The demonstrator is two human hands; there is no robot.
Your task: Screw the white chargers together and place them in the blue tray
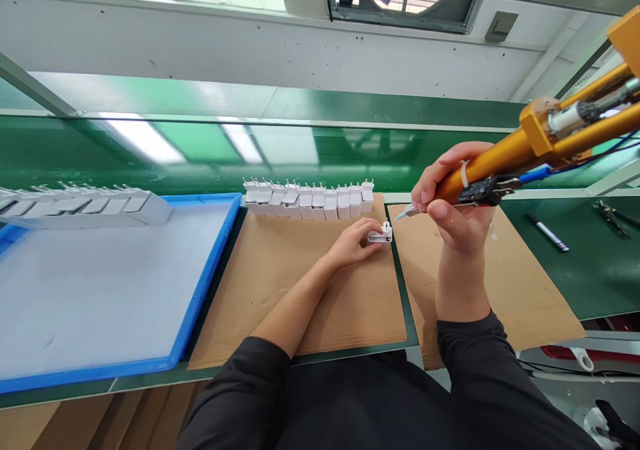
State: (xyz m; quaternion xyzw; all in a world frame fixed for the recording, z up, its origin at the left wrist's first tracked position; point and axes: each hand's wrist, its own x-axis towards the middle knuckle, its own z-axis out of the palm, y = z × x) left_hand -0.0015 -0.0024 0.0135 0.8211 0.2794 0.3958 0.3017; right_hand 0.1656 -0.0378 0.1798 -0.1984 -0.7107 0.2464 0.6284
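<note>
My left hand (356, 242) grips a small white plug adapter (381, 236) at the right edge of a cardboard sheet (320, 283), its prongs pointing up. In my right hand (457, 197) is a gold-coloured dispensing gun (505, 157) with a small black switch and blue wiring. Its fine pale-blue nozzle (403, 214) points left and down, a short way right of the adapter and apart from it. Behind my left hand stands a row of several similar white adapters (305, 201), prongs up.
A blue-rimmed white tray (207, 283) lies on the left, with another row of white adapters (90, 208) along its back. A second cardboard sheet (520, 290) is under my right arm. Farther right are a marker pen (547, 232) and pliers (613, 219) on the green bench.
</note>
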